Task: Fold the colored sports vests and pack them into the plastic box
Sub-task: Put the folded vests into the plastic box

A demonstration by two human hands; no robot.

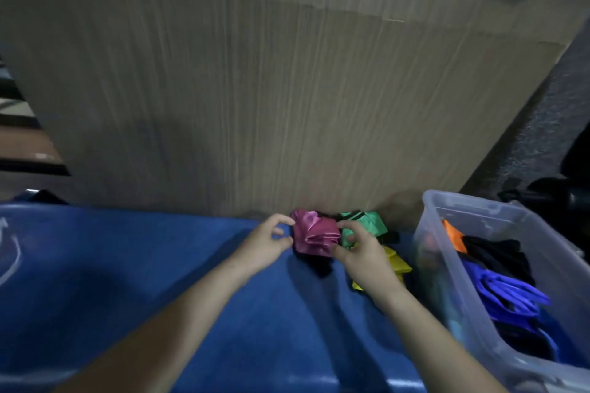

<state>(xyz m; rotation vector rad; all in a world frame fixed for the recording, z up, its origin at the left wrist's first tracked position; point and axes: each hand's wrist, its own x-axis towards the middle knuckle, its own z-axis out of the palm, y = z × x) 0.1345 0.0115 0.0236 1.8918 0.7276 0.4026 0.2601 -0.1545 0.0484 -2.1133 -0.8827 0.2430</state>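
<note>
Currently both hands work the magenta vest (314,233), which sits bunched on the blue tabletop (159,281) at about 12 o'clock from the person, against the foot of the cardboard sheet (271,89). Left hand (266,244) has thumb and forefinger curled at the vest's 9 o'clock edge, looks like a pinch on the fabric, though contact is hard to confirm. Right hand (360,252) pinches the 3 o'clock edge, fingers curled round the cloth. Step in hand, my read: pull the bundle open to flatten it before folding. To do it well: pull the two edges apart evenly, lay it flat on the clear blue area toward 6 o'clock, smooth the slick fabric so it doesn't slide, then fold shoulders to hem and halve again to fit the box. Black trim (314,265) pokes out under the vest at 6 o'clock; tuck it in. Green vest (367,223) lies just beside at 3 o'clock, touching or nearly; yellow vest (397,262) sits at 4 o'clock, partly behind the right wrist; both unfolded, so queue remains. Clear plastic box (453,217) stands at 3 to 4 o'clock, lid off. Inside: orange piece (451,234) at the far end, black fabric (498,257) mid-box, blue vest (507,293) nearer, more dark cloth below. Contents look loose rather than stacked flat; room remains.
</note>
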